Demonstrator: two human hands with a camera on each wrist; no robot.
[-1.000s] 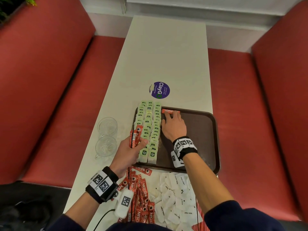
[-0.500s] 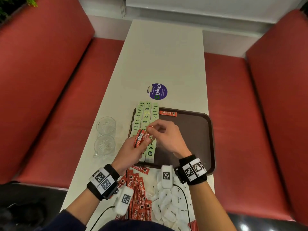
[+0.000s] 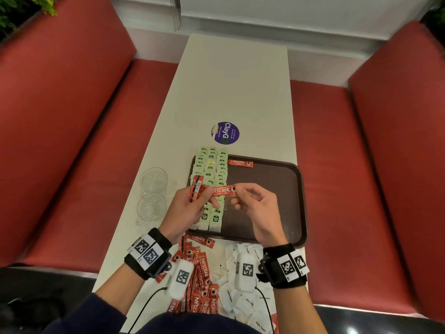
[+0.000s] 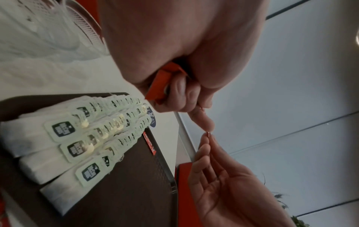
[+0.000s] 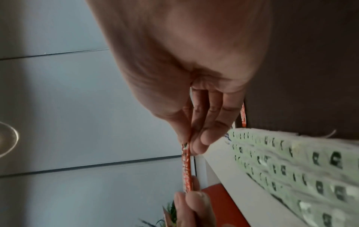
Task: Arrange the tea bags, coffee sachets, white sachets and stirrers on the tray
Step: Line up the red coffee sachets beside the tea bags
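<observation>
Your right hand [image 3: 256, 208] pinches one end of a single red coffee sachet [image 3: 222, 190] between thumb and fingertips [image 5: 202, 142]. The sachet runs level across to your left hand [image 3: 190, 208], above the near part of the tea bags. Its other end sits at your left thumb and fingers, so both hands have it, held in the air over the left side of the tray [image 3: 277, 189].

Your left hand is also curled round a small bundle of coffee sachets [image 3: 196, 189], standing upright out of the fist. In the left wrist view the orange-red ends of that bundle [image 4: 159, 86] show in the curled fingers.

Both forearms come in from the near edge, wrists raised off the table [image 3: 231, 88], palms turned roughly toward each other. Your right hand's other fingers lie loosely curled under the pinch.

On the tray: tea bags [image 3: 212, 174] in three overlapping rows along the left edge, green tags up, far ends overhanging the far rim. One coffee sachet [image 3: 240, 163] lies flat near the far rim, just right of the tea bags.

Off the tray, near edge of the table: loose red coffee sachets [image 3: 202, 273] on the left, white sachets [image 3: 240, 302] piled on the right. Two glass cups [image 3: 153, 196] stand left of the tray.
</observation>
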